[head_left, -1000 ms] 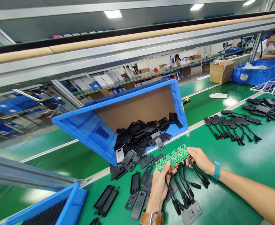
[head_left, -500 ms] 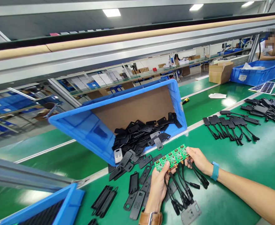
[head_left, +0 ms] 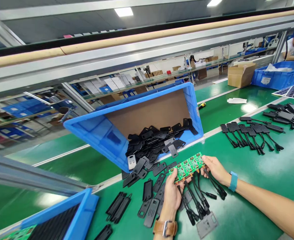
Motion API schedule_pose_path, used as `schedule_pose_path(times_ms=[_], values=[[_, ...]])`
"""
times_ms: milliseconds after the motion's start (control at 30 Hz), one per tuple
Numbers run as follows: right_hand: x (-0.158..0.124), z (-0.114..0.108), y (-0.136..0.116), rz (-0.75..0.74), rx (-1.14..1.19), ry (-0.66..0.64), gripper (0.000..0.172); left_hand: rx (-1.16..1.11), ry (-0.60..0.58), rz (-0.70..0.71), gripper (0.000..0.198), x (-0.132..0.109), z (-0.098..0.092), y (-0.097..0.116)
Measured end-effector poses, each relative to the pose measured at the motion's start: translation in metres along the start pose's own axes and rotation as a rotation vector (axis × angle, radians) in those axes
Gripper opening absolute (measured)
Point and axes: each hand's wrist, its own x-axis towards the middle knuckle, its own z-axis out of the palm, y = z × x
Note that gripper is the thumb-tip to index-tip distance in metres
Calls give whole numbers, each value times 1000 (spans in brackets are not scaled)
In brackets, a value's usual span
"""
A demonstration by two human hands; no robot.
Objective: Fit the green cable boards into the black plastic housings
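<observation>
A green strip of joined circuit boards with small display windows is held up between my two hands. My left hand pinches its left end, thumb on top. The right end is gripped by my right hand, thumb and fingers closed on it. Several black cables with plugs hang from the strip's lower edge over the green bench. Below the plugs lies a grey plastic cover. Left of my left hand, loose black covers and black casing shells lie scattered.
A tilted blue crate behind my hands holds many black covers. Another blue bin at lower left contains black parts and green boards. To the right lie cabled black units, a white glove and a cardboard box. A person sits far right.
The view has shifted, so the bench things appear farther right. My left thumb has slid towards the left end of the strip. Both hands still hold it.
</observation>
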Motion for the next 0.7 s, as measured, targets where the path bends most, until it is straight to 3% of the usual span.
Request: schedule_pose_path(times_ms=[267,700], values=[[0,0,0,5,-9,-7,55,-6,5,-4,14,-6,8,7],[-4,-1,-3,28,20,-24,45,-42,-70,-13,36,-1,0,-1]])
